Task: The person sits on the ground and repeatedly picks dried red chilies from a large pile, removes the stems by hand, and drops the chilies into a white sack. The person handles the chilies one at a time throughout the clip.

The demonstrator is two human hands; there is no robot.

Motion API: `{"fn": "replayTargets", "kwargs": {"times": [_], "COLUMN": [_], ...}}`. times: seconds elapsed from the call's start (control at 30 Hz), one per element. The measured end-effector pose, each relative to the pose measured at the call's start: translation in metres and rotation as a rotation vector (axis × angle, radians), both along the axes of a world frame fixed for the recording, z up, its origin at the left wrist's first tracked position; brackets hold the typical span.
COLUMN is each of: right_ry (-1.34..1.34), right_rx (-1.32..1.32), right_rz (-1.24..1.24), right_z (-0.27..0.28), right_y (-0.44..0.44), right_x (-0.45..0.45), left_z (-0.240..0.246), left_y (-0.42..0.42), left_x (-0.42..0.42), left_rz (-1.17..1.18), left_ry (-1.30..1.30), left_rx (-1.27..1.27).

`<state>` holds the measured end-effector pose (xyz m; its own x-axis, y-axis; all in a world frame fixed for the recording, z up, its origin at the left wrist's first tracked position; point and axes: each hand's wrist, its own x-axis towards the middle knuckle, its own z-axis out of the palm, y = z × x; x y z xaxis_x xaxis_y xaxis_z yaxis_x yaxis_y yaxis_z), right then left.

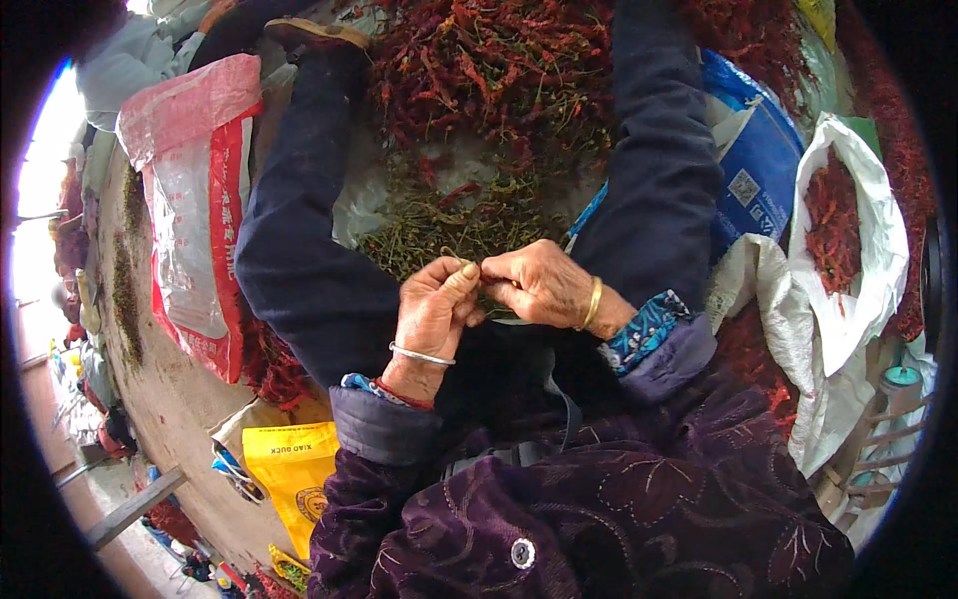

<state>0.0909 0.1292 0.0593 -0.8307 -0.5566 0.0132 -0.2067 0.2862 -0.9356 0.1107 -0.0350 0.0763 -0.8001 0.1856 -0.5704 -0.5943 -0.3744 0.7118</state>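
Observation:
My left hand (440, 299) pinches a thin pale stem (451, 253) between thumb and fingers. Right beside it, my right hand (540, 283) has its thumb and forefinger closed on a small reddish piece, probably part of a dried chili pepper; the fingers hide most of it. Both hands meet above my lap. Just beyond them lies a heap of greenish-brown chili stems (434, 232) between my legs. Farther out is a large pile of dried red chili peppers (494, 67), mixed with some stems.
A red-and-white plastic sack (187, 224) lies to the left, above a yellow bag (296, 464). On the right are a blue printed sack (756, 180) and a white woven sack (891, 217) holding red chilies (832, 224). A slatted wooden piece (891, 442) stands at the far right.

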Motion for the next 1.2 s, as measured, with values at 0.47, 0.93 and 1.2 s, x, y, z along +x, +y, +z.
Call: {"fn": "replayTargets", "kwargs": {"times": [0.47, 0.93, 1.2], "right_ry": [-1.067, -1.186, -0.809], "right_rx": [-1.208, -0.909, -0.332], "right_rz": [-0.433, -0.392, -0.151], "right_z": [-0.003, -0.012, -0.011], "right_y": [0.072, 0.054, -0.016], "right_x": [-0.043, -0.055, -0.072], "left_z": [-0.067, -0.012, -0.013], "left_y": [-0.004, 0.000, 0.007], "left_x": [-0.100, -0.077, -0.050], "left_rz": [-0.683, -0.309, -0.390], "left_ry": [0.626, -0.038, -0.008], "left_rx": [-1.750, -0.419, -0.420]}}
